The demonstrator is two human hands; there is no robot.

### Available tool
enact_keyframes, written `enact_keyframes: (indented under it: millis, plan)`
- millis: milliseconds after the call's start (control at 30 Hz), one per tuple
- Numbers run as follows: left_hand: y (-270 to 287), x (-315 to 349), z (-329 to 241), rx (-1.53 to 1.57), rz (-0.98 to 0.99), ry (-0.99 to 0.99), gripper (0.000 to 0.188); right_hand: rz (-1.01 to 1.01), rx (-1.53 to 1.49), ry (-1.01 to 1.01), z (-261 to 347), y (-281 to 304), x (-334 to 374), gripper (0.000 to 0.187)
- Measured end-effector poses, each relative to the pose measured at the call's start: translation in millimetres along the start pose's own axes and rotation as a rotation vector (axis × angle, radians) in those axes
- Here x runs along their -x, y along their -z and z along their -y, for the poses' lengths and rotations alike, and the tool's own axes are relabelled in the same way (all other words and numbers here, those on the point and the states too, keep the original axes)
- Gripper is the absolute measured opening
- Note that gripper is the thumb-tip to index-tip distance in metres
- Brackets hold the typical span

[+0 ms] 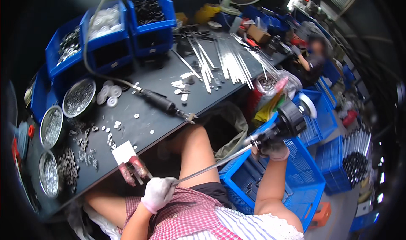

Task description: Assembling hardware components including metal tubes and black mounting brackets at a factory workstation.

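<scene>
My left hand [158, 193], in a white glove, is closed around the lower end of a long metal rod [215, 166] held slantwise over my lap. The rod runs up to the right into a black drum-shaped head [292, 117] with a white disc [308, 105] on its far side. Just below that head, my gloved right hand [272, 149] is closed on the black part at the rod's upper end; some of its fingers are hidden. Close to my left hand, red-wrapped handles [137, 166] of a tool stick out at the table edge beside a white card [123, 152].
A black power screwdriver [158, 100] lies on the dark table [139, 130] among loose washers. Metal bowls [79, 98] and blue bins [108, 32] of small parts stand left. Thin metal strips [232, 62] lie farther back. A blue crate [311, 189] stands under my right arm. Another person [315, 56] sits beyond.
</scene>
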State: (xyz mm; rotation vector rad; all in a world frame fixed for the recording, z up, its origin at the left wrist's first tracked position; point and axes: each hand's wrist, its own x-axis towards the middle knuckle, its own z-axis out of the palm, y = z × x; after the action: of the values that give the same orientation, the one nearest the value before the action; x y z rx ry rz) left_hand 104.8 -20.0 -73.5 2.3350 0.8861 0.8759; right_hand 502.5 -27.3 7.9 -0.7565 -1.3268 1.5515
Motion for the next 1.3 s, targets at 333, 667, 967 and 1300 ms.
enact_keyframes:
  millis: [333,667,967,1300]
  plan:
    - [-8.6,1.5,-30.7,0.269,0.137,0.468,0.019,-0.96,1.034,0.298,-51.9,-28.1,-90.9,0.039]
    - [-0.5,-27.8,-19.2,0.263,-0.18,0.515,0.015,-0.916,0.947,0.277,-96.1,-79.6,-133.4,0.025]
    - [-6.0,-54.4,-13.7,0.703,-0.293,0.627,0.044,-0.551,1.002,0.199,-146.3,-155.4,-86.5,0.041]
    - [-2.1,-19.4,25.6,-0.709,-0.326,0.047,0.036,-0.994,1.036,0.058,-132.2,-0.9,82.0,0.012]
